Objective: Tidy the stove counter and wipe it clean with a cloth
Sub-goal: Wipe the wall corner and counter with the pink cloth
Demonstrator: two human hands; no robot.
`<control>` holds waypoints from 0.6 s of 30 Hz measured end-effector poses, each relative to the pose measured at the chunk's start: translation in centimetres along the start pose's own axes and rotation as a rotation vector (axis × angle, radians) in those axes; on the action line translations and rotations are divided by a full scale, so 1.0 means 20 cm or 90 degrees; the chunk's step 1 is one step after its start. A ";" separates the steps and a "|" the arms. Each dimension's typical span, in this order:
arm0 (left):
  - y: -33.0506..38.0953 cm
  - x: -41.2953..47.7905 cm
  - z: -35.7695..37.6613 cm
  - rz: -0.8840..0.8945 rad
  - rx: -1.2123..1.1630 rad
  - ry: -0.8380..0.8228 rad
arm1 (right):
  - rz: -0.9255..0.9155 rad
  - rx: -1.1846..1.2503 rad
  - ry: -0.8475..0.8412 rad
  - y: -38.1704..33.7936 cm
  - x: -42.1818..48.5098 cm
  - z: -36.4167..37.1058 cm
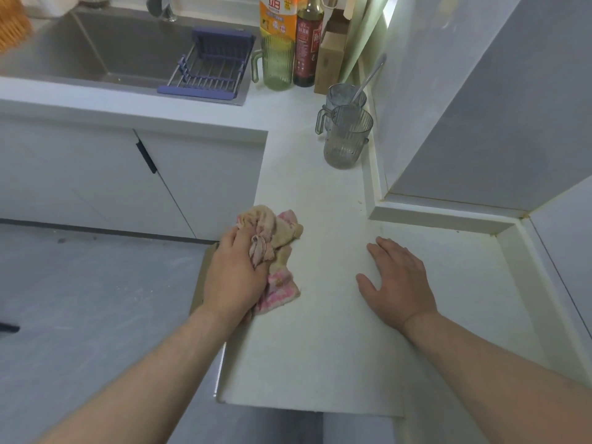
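Two hands show: the left hand [235, 274] and the right hand [395, 280]. One cloth [278, 248] lies on the white surface [320, 347]. Three ribbed clear cups with handles stand on it: a green cup [277, 64] near the sink, and two grey ones by the wall, a near cup [347, 137] and a far cup [342, 97]. One straw [368, 80] sticks out of the far cup. There are two bottles: one yellow bottle [278, 17] and one dark bottle [308, 43]. One box [330, 56] stands beside them. One sink [105, 49] holds one purple rack [208, 67], with one tap [163, 8] above.
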State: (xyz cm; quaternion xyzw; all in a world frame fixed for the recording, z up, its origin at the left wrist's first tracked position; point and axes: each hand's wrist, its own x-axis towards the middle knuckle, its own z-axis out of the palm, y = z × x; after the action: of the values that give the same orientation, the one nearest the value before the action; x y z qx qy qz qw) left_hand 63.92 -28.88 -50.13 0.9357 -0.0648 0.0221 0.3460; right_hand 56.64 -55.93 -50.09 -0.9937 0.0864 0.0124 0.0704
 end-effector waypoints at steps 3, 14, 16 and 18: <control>-0.02 -0.12 -0.01 -0.005 -0.003 0.002 | 0.001 -0.001 -0.001 0.00 -0.01 -0.01; 0.04 0.18 0.04 -0.019 0.049 -0.015 | -0.002 -0.016 -0.010 -0.01 0.00 -0.01; 0.05 0.23 0.06 -0.012 0.071 -0.007 | -0.005 -0.016 -0.004 0.00 0.00 0.00; 0.06 0.29 0.07 0.001 0.100 -0.004 | -0.005 -0.012 -0.001 0.00 0.00 0.00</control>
State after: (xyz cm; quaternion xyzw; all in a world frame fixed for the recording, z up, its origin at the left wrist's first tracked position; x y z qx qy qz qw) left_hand 69.41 -31.43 -49.93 0.9601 -0.0643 0.0246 0.2710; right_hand 56.59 -55.92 -50.04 -0.9946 0.0825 0.0134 0.0610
